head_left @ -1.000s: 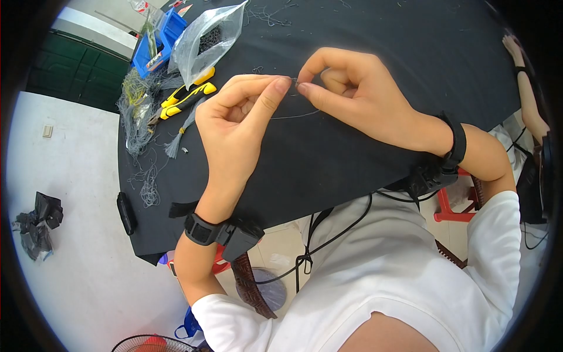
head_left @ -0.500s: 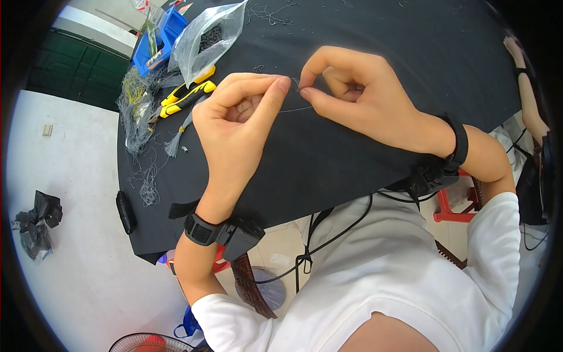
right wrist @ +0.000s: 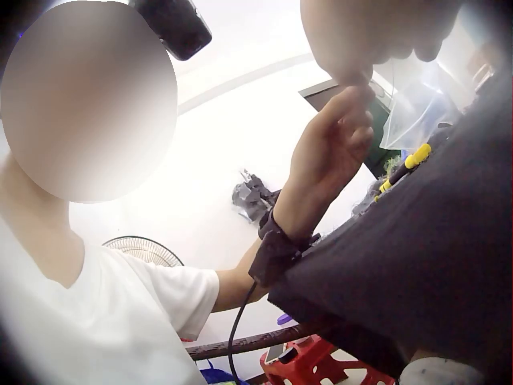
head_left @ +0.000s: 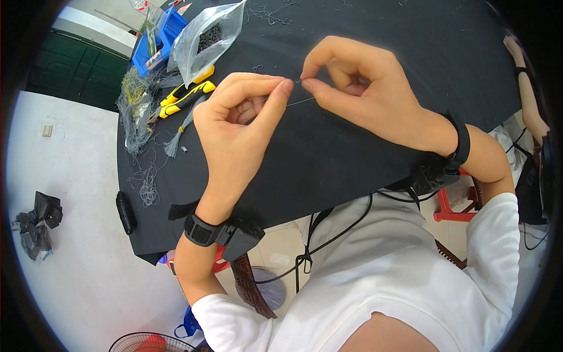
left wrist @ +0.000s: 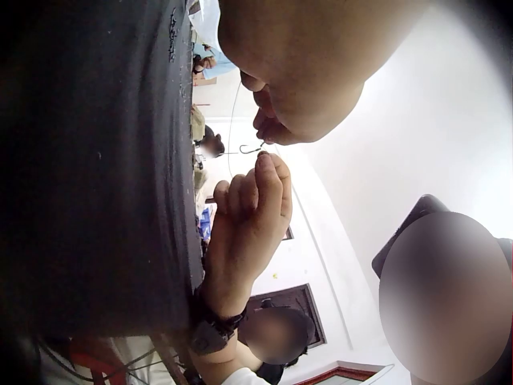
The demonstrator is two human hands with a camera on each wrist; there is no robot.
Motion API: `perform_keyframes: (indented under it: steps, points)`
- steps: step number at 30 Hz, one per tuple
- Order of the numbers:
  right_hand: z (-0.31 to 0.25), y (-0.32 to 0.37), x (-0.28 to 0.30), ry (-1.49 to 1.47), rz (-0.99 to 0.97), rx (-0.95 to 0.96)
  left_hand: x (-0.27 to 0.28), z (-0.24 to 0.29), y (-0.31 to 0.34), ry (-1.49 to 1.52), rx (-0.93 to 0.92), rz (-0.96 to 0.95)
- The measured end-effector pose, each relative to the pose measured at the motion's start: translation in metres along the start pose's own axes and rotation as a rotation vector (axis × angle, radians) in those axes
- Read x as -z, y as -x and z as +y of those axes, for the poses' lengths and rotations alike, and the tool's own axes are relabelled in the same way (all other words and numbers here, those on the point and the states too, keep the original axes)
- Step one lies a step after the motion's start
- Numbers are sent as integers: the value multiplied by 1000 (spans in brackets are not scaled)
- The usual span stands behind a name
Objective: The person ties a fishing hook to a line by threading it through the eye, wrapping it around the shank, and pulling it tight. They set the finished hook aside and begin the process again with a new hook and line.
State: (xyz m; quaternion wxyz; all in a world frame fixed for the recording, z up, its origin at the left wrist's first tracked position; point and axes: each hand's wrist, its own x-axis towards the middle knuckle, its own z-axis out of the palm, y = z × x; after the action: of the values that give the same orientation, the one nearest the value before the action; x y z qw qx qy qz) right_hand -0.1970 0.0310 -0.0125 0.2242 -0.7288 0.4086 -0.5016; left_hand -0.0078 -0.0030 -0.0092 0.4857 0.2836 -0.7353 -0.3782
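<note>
In the head view my left hand (head_left: 234,117) and right hand (head_left: 363,88) are raised over the black table, fingertips close together. A small dark fish hook (left wrist: 244,150) shows between them in the left wrist view, its bend facing away from the fingers and its shank end at the left fingertips. My left thumb and forefinger pinch the hook. With thumb and forefinger, my right hand pinches a thin fishing line (head_left: 300,101), which runs below the fingertips toward the left hand. The pinched ends are hidden by the fingers.
On the left stand a blue bin (head_left: 170,35) and a clear bag (head_left: 199,50) of small dark pieces. Yellow-black pliers (head_left: 187,100) lie beside tangled line (head_left: 135,111). A black cloth covers the table (head_left: 328,170). Another person's arm (head_left: 531,111) rests at the right edge.
My right hand has moved slightly up and away from the left, widening the small gap between the fingertips. The left hand stays nearly in place; the line below has shifted up.
</note>
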Motion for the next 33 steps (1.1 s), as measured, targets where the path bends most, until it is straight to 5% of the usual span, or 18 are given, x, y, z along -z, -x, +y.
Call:
perform_keyframes:
  steps: [21, 27, 33]
  points:
    - [0, -4, 1, -65, 33, 32, 2, 1, 0, -27, -8, -49]
    - [7, -3, -1, 20, 59, 174, 2, -2, -1, 62, -3, 3]
    - [7, -2, 1, -91, -99, -49, 1, 1, 0, 166, 84, 12]
